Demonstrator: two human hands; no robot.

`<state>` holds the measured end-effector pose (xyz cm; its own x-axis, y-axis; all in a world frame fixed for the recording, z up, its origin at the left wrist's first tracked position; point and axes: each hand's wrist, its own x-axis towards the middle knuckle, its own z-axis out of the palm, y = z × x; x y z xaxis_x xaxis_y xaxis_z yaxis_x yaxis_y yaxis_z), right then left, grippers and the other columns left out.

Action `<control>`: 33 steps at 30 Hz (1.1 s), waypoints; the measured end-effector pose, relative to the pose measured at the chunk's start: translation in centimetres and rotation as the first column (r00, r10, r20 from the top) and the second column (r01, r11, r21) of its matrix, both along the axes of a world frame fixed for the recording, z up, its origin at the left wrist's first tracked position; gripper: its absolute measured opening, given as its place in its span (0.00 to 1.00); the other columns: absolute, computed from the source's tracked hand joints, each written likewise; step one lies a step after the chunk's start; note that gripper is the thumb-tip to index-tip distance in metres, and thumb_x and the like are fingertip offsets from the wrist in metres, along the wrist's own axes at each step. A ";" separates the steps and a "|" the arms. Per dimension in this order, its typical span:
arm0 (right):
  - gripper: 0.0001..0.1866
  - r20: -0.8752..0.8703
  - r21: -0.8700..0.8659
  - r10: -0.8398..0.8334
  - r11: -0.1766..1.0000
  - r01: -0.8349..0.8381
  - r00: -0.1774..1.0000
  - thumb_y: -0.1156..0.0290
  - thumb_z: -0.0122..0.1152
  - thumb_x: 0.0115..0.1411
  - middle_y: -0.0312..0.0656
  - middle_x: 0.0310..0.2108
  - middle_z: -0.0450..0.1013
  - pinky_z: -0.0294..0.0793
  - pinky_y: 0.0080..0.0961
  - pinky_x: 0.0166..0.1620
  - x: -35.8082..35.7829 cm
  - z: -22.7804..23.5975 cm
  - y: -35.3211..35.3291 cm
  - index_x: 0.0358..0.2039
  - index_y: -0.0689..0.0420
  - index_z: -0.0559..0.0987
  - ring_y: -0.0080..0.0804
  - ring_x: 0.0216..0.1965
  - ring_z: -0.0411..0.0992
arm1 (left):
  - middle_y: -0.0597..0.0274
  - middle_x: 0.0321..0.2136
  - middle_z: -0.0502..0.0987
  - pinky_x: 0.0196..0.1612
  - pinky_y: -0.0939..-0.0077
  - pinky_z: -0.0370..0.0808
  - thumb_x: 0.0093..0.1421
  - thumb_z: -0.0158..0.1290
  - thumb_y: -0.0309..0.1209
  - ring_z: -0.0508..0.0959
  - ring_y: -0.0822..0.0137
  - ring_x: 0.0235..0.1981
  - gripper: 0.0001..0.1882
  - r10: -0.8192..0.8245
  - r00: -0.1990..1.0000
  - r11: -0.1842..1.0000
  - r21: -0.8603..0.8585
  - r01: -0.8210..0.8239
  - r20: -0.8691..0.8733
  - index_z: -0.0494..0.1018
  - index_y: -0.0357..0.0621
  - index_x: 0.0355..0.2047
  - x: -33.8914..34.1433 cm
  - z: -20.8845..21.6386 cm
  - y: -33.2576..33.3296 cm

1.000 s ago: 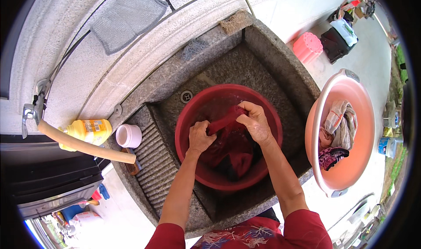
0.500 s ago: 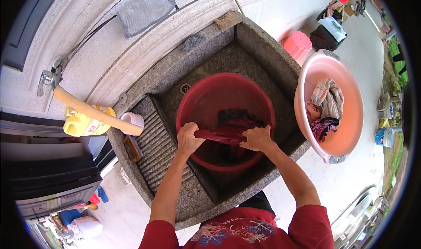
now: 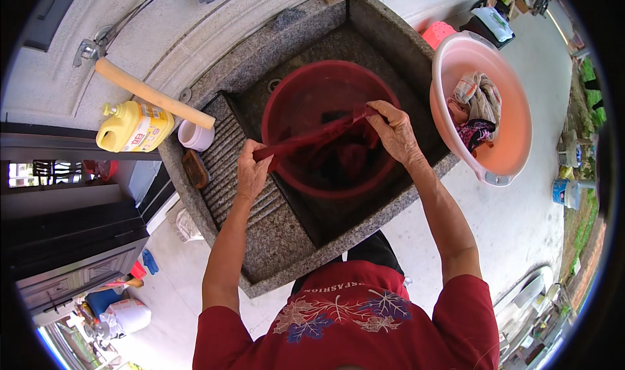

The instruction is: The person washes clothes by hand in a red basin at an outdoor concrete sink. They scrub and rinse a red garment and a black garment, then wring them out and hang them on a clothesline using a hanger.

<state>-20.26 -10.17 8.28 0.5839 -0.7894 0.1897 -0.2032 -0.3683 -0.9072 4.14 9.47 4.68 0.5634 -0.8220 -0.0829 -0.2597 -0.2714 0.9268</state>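
Note:
A dark red garment [image 3: 319,137] is stretched between my hands above a red plastic basin [image 3: 277,103]. My left hand [image 3: 250,168] is closed on one end, over the ribbed washboard part beside the basin. The other end is pinched in my right hand [image 3: 392,130] at the basin's right rim. Part of the garment hangs into the basin, where dark, wet cloth [image 3: 342,161] lies; what belongs to which piece is hard to make out. The basin stands inside a grey stone sink [image 3: 390,41].
To the right, a pink oval tub [image 3: 514,96] holds several crumpled clothes [image 3: 480,103]. Left of the sink stand a yellow detergent jug [image 3: 140,128] and a pale cup [image 3: 195,135], under a tan hose [image 3: 150,91]. A brush [image 3: 194,168] lies beside the washboard ridges [image 3: 234,145].
My hands have moved apart, the left one leftward out past the basin rim. The garment, bunched before, is now pulled out long and raised. The whole view has shifted.

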 end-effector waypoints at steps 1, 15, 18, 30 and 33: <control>0.09 0.058 0.085 -0.010 0.996 0.005 0.998 0.76 0.54 0.56 0.35 0.26 0.73 0.68 0.20 0.37 0.8 2.3 -0.3 0.37 0.64 0.76 0.22 0.31 0.70 | 0.64 0.26 0.66 0.35 0.77 0.68 0.54 0.55 0.26 0.66 0.73 0.29 0.10 0.021 0.999 0.998 -0.062 -0.018 0.042 0.64 0.39 0.29 0.1 1.7 -0.6; 0.10 0.578 0.374 -0.196 0.926 -0.044 0.792 0.72 0.60 0.54 0.38 0.29 0.77 0.74 0.12 0.28 3.7 27.7 0.5 0.37 0.60 0.78 0.25 0.27 0.76 | 0.56 0.34 0.75 0.43 0.71 0.74 0.50 0.52 0.20 0.76 0.66 0.36 0.15 -0.013 0.934 0.676 -0.691 -0.255 -0.358 0.68 0.36 0.40 1.5 29.0 -5.0; 0.15 0.218 -0.100 -0.072 0.990 0.095 0.973 0.73 0.52 0.57 0.34 0.34 0.76 0.67 0.15 0.45 1.4 23.4 -2.6 0.45 0.59 0.76 0.18 0.38 0.71 | 0.61 0.31 0.75 0.39 0.77 0.74 0.49 0.54 0.18 0.75 0.71 0.32 0.13 0.085 0.950 0.784 -0.569 -0.250 -0.301 0.70 0.36 0.37 0.2 25.7 -6.3; 0.14 -0.584 -0.342 -0.260 0.938 0.056 0.769 0.68 0.58 0.47 0.38 0.40 0.67 0.65 0.45 0.38 6.8 -11.6 -5.1 0.38 0.50 0.74 0.38 0.43 0.66 | 0.54 0.41 0.67 0.45 0.57 0.68 0.47 0.58 0.28 0.68 0.48 0.44 0.18 0.118 0.909 0.894 0.356 -0.273 0.400 0.67 0.47 0.39 -2.0 -9.8 -10.6; 0.17 -0.559 -0.469 -0.170 0.872 -0.141 0.811 0.64 0.59 0.49 0.38 0.40 0.66 0.62 0.43 0.39 9.0 -15.8 -5.8 0.41 0.47 0.73 0.38 0.43 0.64 | 0.52 0.47 0.63 0.48 0.54 0.65 0.48 0.58 0.26 0.63 0.48 0.49 0.24 0.057 0.874 0.923 0.309 -0.230 0.482 0.64 0.51 0.45 -3.8 -13.4 -12.6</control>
